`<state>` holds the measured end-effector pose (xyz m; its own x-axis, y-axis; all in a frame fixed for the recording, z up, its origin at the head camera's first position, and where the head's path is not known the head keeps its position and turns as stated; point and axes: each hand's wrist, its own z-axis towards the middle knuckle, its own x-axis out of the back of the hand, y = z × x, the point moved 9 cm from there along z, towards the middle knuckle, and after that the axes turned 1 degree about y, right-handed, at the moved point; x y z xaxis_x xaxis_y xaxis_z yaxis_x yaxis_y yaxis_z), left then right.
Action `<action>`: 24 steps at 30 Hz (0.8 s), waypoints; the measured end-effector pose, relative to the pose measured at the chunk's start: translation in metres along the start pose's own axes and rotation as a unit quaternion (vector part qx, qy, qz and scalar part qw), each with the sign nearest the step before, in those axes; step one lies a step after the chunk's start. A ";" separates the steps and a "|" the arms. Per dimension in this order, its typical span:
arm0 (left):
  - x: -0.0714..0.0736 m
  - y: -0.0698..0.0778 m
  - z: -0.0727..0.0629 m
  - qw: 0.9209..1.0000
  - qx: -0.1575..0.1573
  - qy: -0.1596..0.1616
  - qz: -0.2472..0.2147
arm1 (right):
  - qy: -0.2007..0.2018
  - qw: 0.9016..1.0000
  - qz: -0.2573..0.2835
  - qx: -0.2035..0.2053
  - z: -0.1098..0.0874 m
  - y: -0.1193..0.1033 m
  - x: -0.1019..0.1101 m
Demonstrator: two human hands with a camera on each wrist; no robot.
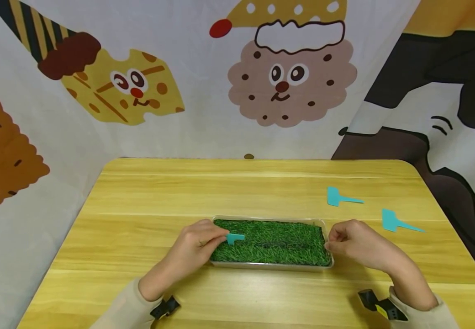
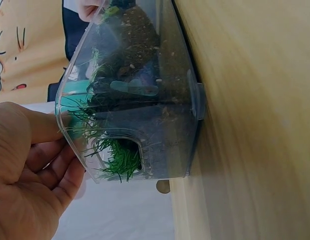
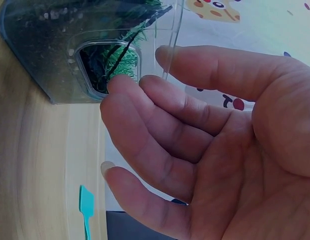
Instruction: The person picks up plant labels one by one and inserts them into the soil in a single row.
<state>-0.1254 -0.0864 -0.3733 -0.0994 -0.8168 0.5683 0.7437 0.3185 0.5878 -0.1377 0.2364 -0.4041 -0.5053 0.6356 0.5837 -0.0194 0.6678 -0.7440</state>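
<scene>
Nearby, two teal tags point(image 1: 333, 196); left grip point(image 1: 197, 242) pinching third tag point(image 1: 235, 237) at turf point(image 1: 278, 230); right grip point(image 1: 354, 243) at box point(image 1: 270, 265) rim, hold unclear.

Teal labels point(image 1: 333, 196) numbered three: one at the nine o'clock end of the single clear box point(image 1: 270, 266), two at two and three o'clock from it. The left hand point(image 1: 194, 246) at nine and right hand point(image 1: 361, 246) at three made two; there was one table point(image 1: 151, 192).
</scene>
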 end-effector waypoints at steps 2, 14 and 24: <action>0.000 0.000 0.000 1.000 0.000 0.000 0.000 | -0.001 1.000 -0.001 0.000 0.000 0.000 0.000; -0.001 -0.003 -0.001 1.000 0.019 0.004 -0.021 | -0.002 1.000 -0.003 0.002 0.000 0.000 0.000; 0.007 -0.003 0.000 0.999 0.024 0.013 -0.027 | 0.004 1.000 -0.012 0.008 0.001 -0.002 0.001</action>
<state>-0.1283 -0.0933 -0.3716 -0.1216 -0.8455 0.5199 0.7043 0.2956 0.6454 -0.1390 0.2353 -0.4017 -0.4984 0.6225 0.6034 -0.0445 0.6767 -0.7349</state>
